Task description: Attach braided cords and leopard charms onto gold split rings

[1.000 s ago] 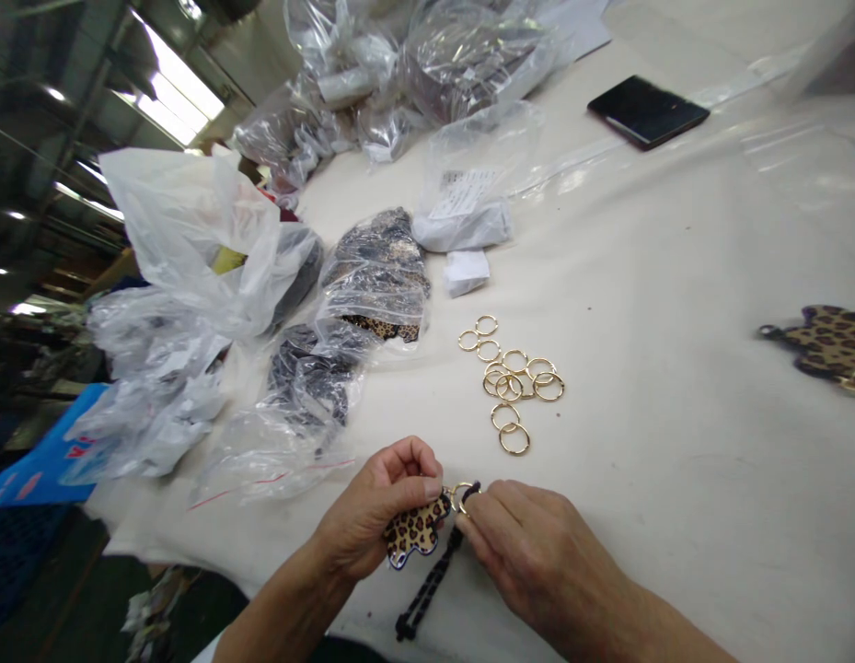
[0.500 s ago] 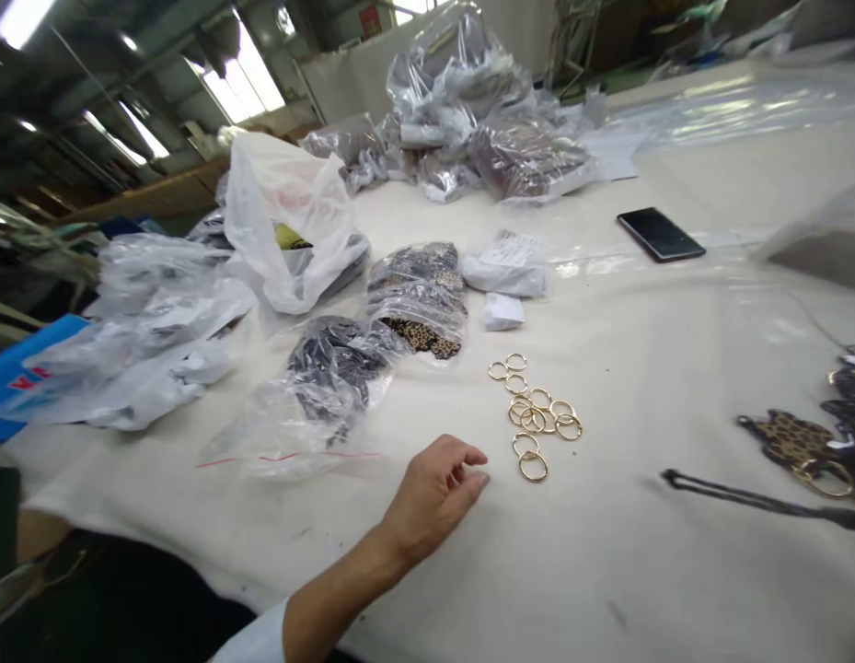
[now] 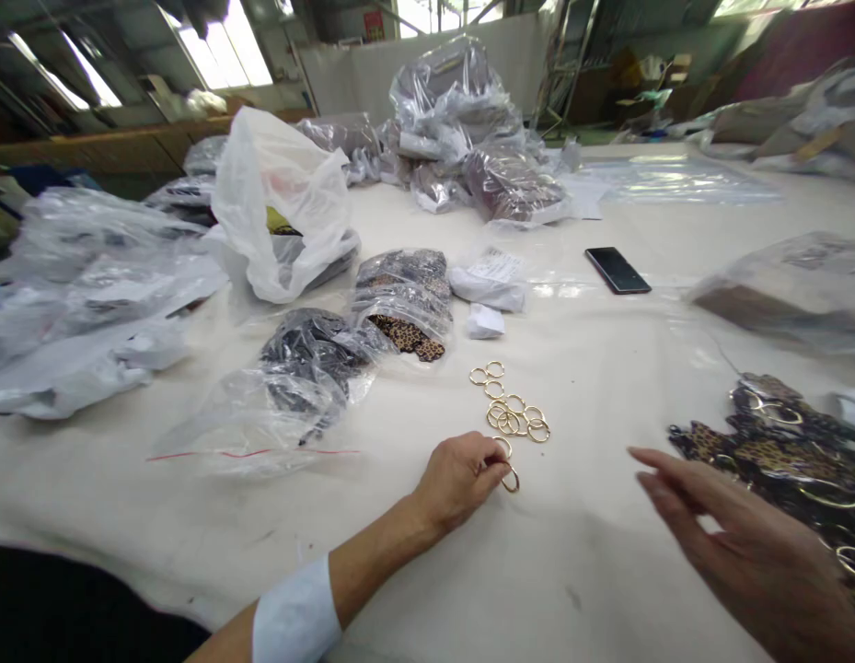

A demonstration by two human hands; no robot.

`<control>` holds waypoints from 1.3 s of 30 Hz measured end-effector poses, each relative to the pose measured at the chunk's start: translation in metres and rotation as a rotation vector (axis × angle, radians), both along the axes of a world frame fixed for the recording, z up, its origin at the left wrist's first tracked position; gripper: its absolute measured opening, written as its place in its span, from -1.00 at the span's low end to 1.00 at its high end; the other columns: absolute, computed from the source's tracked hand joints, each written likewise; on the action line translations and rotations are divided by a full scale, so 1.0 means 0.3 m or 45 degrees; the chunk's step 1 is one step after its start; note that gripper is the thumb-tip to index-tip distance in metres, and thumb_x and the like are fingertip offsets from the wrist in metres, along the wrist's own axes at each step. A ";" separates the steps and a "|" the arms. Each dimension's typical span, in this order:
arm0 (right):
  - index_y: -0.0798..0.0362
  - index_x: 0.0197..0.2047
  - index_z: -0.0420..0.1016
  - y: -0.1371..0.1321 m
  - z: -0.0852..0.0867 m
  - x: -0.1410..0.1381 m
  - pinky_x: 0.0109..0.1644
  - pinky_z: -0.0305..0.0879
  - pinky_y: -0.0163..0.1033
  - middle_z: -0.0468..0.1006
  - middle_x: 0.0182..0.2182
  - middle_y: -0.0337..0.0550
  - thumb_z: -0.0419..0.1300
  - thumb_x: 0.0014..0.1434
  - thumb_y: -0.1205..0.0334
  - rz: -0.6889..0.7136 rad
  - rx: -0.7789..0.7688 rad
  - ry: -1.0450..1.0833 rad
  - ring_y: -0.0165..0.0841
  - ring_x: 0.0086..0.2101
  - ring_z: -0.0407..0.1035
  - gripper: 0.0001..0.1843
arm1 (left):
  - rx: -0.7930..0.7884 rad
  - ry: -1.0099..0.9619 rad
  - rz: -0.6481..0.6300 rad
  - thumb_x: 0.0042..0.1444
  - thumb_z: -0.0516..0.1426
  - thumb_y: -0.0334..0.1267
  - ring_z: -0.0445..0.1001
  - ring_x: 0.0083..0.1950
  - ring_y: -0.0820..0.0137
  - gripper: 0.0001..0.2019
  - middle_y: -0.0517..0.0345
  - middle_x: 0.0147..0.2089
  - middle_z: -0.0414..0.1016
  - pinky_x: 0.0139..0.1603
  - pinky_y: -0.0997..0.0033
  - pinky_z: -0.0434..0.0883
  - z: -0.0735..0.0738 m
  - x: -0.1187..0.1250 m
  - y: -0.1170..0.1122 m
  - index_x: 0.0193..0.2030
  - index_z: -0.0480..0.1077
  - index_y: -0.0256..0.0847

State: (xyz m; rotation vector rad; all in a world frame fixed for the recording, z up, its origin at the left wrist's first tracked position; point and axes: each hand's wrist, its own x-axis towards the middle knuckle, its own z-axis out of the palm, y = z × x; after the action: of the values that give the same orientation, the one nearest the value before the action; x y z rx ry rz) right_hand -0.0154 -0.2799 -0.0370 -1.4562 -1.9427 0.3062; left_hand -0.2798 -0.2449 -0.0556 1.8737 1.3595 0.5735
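Left hand [image 3: 461, 481] is down on the table [image 3: 606, 589], fingers curled in tight, thumb and forefinger pinched on the edge of one gold ring [image 3: 512, 480]. Whether that ring is clear of the cloth, I cannot tell. It sits at the near end of the ring cluster [image 3: 514, 416], just apart from the rest. A white sleeve [image 3: 295, 622] shows on that arm.

Right hand [image 3: 737, 543] hovers flat and spread, fingers stretched out, holding nothing, well to the right of the ring cluster. Just beyond it lies a pile of leopard-print pieces [image 3: 779, 456] with dark cords and gold rings on them.

The surface is a wide table under plain off-white cloth, a few dark smudges on it. Left of the ring cluster lies a clear bag of dark cords [image 3: 309, 364]. Just behind the cluster are a clear bag of leopard pieces [image 3: 406, 304] and a small white folded packet [image 3: 485, 320]. Further back and right of the cluster, a dark phone [image 3: 618, 270] lies flat. Further back and left, a crumpled white plastic bag [image 3: 275, 203] stands up. At the far end sits a heap of clear bags [image 3: 468, 138].

Beyond the table it is a workshop hall: bright windows [image 3: 248, 46] upper left, a pale wall behind the heap, blurred stacks of goods at the right.
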 end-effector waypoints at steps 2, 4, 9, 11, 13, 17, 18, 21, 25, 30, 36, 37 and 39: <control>-0.05 0.03 0.33 0.022 0.000 -0.108 -0.28 0.31 -0.35 0.46 -0.24 -0.13 0.06 0.23 0.20 0.297 -0.132 0.073 -0.39 -0.31 0.37 -0.71 | -0.370 -0.233 0.019 0.00 0.10 -0.31 0.29 -0.52 0.52 -0.90 0.23 -0.52 0.38 -0.49 0.54 0.26 0.019 -0.013 -0.014 -0.43 0.42 -0.28; -0.07 0.06 0.31 0.052 0.006 -0.190 -0.25 0.29 -0.38 0.45 -0.24 -0.16 0.02 0.26 0.27 0.655 -0.304 0.157 -0.44 -0.30 0.36 -0.70 | -0.687 -0.397 0.021 -0.05 0.13 -0.26 0.24 -0.59 0.55 -0.87 0.23 -0.54 0.37 -0.59 0.56 0.23 0.036 -0.023 -0.025 -0.46 0.39 -0.30; -0.02 -0.22 0.49 0.088 -0.013 -0.281 -0.30 0.24 -0.39 0.46 -0.40 -0.22 0.04 0.26 0.22 0.931 -0.582 0.341 -0.46 -0.38 0.35 -0.80 | -0.916 -0.608 0.016 -0.10 0.19 -0.19 0.27 -0.60 0.57 -0.79 0.19 -0.51 0.39 -0.60 0.57 0.25 0.057 -0.040 -0.045 -0.46 0.38 -0.33; 0.02 -0.31 0.47 0.080 -0.033 -0.295 -0.37 0.22 -0.39 0.42 -0.50 -0.26 0.04 0.26 0.15 0.749 -0.654 0.493 -0.48 -0.47 0.32 -0.77 | -0.819 -0.705 0.083 -0.01 0.14 -0.13 0.29 -0.57 0.58 -0.75 0.18 -0.45 0.39 -0.53 0.55 0.30 0.059 -0.048 -0.059 -0.37 0.40 -0.33; 0.05 -0.32 0.43 0.067 -0.049 -0.306 -0.43 0.22 -0.40 0.37 -0.57 -0.30 0.03 0.25 0.08 0.601 -0.772 0.679 -0.49 -0.53 0.28 -0.73 | -0.671 -0.778 0.113 0.04 0.13 -0.14 0.34 -0.51 0.56 -0.75 0.17 -0.39 0.41 -0.44 0.53 0.33 0.057 -0.056 -0.080 -0.26 0.40 -0.31; 0.09 -0.34 0.37 0.043 -0.056 -0.331 -0.46 0.26 -0.39 0.36 -0.54 -0.29 0.06 0.21 0.00 0.557 -1.038 1.016 -0.49 -0.54 0.30 -0.69 | -0.388 -0.640 0.161 0.07 0.14 -0.18 0.37 -0.45 0.51 -0.80 0.15 -0.40 0.43 -0.41 0.54 0.33 0.051 -0.064 -0.118 -0.27 0.41 -0.30; 0.09 -0.34 0.34 0.040 -0.056 -0.337 -0.47 0.27 -0.38 0.37 -0.52 -0.27 0.04 0.22 -0.03 0.576 -1.116 1.080 -0.48 -0.54 0.31 -0.66 | -0.299 -0.544 0.160 0.10 0.12 -0.20 0.37 -0.47 0.51 -0.82 0.15 -0.42 0.44 -0.42 0.54 0.32 0.053 -0.064 -0.123 -0.29 0.43 -0.29; 0.10 -0.34 0.29 0.033 -0.061 -0.345 -0.50 0.27 -0.36 0.39 -0.48 -0.24 -0.01 0.23 -0.07 0.622 -1.310 1.150 -0.47 -0.55 0.33 -0.62 | 0.009 -0.227 0.024 0.12 0.09 -0.31 0.41 -0.43 0.49 -0.86 0.15 -0.44 0.46 -0.35 0.53 0.31 0.064 -0.064 -0.127 -0.32 0.46 -0.26; 0.11 -0.37 0.27 0.026 -0.073 -0.341 -0.44 0.25 -0.35 0.36 -0.48 -0.24 0.05 0.19 -0.08 0.704 -1.383 1.140 -0.47 -0.52 0.32 -0.62 | 0.205 -0.048 -0.104 0.13 0.07 -0.38 0.44 -0.34 0.47 -0.86 0.13 -0.38 0.51 -0.29 0.57 0.31 0.069 -0.064 -0.127 -0.28 0.47 -0.23; 0.09 -0.44 0.24 0.017 -0.087 -0.337 -0.46 0.16 -0.35 0.28 -0.54 -0.28 -0.03 0.23 -0.06 0.687 -1.273 1.055 -0.48 -0.55 0.24 -0.60 | 0.158 -0.026 -0.101 0.13 0.09 -0.34 0.42 -0.37 0.49 -0.86 0.15 -0.39 0.51 -0.30 0.58 0.30 0.070 -0.056 -0.127 -0.25 0.48 -0.21; 0.09 -0.50 0.21 0.012 -0.107 -0.335 -0.48 0.09 -0.35 0.23 -0.58 -0.30 -0.04 0.21 -0.05 0.630 -1.266 1.074 -0.48 -0.57 0.16 -0.59 | -0.085 -0.161 0.073 0.03 0.17 -0.35 0.34 -0.47 0.54 -0.90 0.20 -0.45 0.48 -0.41 0.60 0.28 0.076 -0.041 -0.116 -0.31 0.51 -0.23; 0.08 -0.51 0.21 0.012 -0.111 -0.335 -0.49 0.08 -0.35 0.22 -0.59 -0.30 -0.04 0.21 -0.05 0.624 -1.270 1.085 -0.48 -0.58 0.16 -0.59 | -0.108 -0.184 0.099 0.02 0.17 -0.35 0.34 -0.48 0.54 -0.91 0.20 -0.47 0.47 -0.42 0.60 0.27 0.075 -0.038 -0.114 -0.32 0.51 -0.23; 0.08 -0.50 0.21 0.011 -0.118 -0.338 -0.48 0.08 -0.35 0.22 -0.59 -0.30 -0.03 0.20 -0.05 0.611 -1.254 1.107 -0.47 -0.57 0.16 -0.59 | -0.165 -0.239 0.162 0.02 0.17 -0.33 0.33 -0.50 0.54 -0.92 0.20 -0.49 0.45 -0.45 0.59 0.27 0.071 -0.029 -0.112 -0.35 0.50 -0.25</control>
State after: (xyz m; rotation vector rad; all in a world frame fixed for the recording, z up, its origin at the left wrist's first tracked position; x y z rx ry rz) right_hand -0.1167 -0.2766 -0.0725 -0.9934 -1.3555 1.9508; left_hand -0.2886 -0.2786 -0.0342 1.5969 1.3643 0.6902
